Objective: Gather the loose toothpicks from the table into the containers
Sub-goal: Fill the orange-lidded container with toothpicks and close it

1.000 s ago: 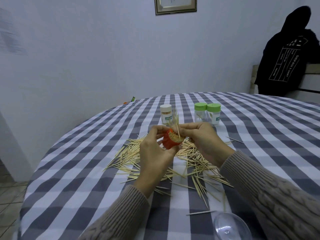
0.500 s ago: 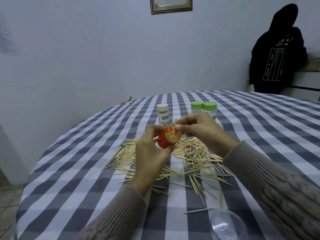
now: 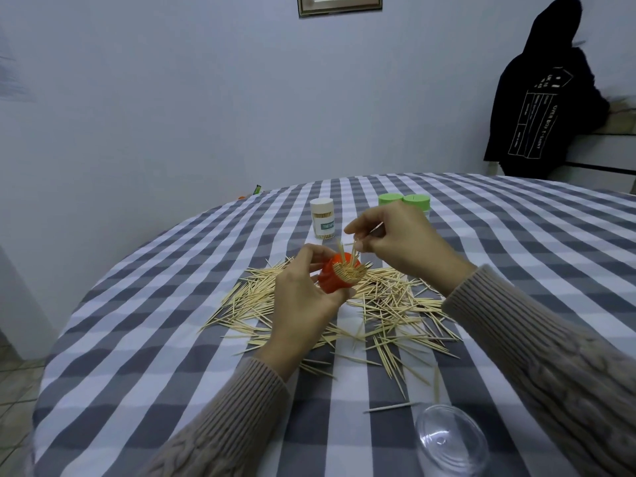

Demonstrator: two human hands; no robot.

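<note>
My left hand [image 3: 303,297] grips a small orange container [image 3: 332,278], tilted toward me and packed with toothpicks. A few toothpicks stick up out of its mouth. My right hand [image 3: 395,242] hovers just above and behind the container, its fingers pinching a toothpick [image 3: 373,230]. A wide pile of loose toothpicks [image 3: 389,311] lies spread on the checked tablecloth [image 3: 137,339] under and around both hands.
A white-capped toothpick jar [image 3: 322,218] stands behind the hands. Two green-lidded jars [image 3: 416,201] sit partly hidden by my right hand. A clear plastic lid [image 3: 451,442] lies near the front edge. A person in a black hoodie [image 3: 547,98] stands at the far right.
My right hand has lifted off the container's mouth and moved up and right with a toothpick in its fingers. My left hand keeps holding the orange container.
</note>
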